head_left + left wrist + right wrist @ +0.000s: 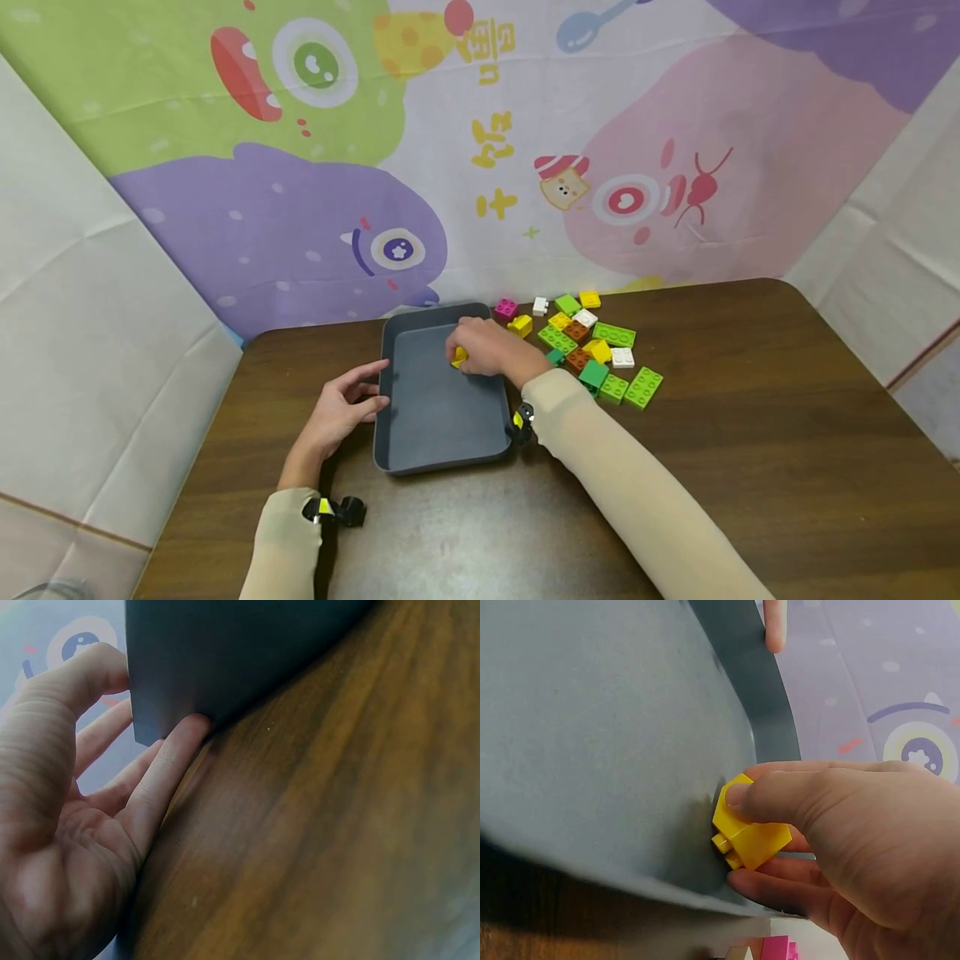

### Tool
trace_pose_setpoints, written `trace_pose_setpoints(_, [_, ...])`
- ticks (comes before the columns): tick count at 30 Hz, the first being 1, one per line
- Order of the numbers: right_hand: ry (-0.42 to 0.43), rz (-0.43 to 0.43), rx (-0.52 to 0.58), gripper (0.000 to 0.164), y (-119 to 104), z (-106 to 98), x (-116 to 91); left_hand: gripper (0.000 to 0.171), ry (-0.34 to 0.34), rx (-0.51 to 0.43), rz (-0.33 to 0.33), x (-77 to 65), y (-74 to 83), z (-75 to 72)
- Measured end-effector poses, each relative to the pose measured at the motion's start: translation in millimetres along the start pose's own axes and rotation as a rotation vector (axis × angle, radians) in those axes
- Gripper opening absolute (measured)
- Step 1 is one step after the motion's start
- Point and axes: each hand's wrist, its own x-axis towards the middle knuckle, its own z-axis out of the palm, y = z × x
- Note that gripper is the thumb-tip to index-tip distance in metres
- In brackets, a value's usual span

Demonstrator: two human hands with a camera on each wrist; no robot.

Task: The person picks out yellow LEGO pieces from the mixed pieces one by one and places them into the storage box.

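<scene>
One yellow block | right hand pinching | left hand touching tray

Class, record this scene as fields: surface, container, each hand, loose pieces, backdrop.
Surface: brown wood-grain table
Container: dark grey tray
Left hand: touching the tray's left side
Right hand: pinching a yellow brick inside the tray
Loose pieces: toy bricks in green, yellow, white, brown and pink, right of the tray
Backdrop: cartoon-printed cloth

Head view looks forward and down across the tray — wrist views share it close up, left facing its outside, right inside
</scene>
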Motion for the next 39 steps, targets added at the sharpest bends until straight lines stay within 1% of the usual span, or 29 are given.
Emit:
trace_pose_setpoints(7, [-0.016,-0.010,-0.014,0.022,-0.8,2.2,-0.2,0.065,0.001,0.008,-0.003,0.0,1.0,-0.1])
trace_pose_setpoints(17, [-0.019,-0.016,-0.003,0.021,-2.6,0.4,-1.2,0.065,-0.001,0.005,0.001,0.0,0.7,-0.4])
trace_pose_setpoints(26, [-0.027,-0.028,0.000,0.034,-4.2,0.6,-2.2,0.066,-0.003,0.003,0.009,1.0,-0.9,-0.8])
trace_pose_setpoints(32, [-0.062,-0.039,-0.017,0.043,-6.3,-1.0,-2.7,0.066,-0.005,-0.002,0.010,-0.2,0.8,-0.6])
trace_pose_setpoints(39, [-0.088,-0.032,-0.028,0.042,-9.0,-3.4,-2.0,0.066,-0.006,0.002,0.007,-0.7,2.1,-0.5])
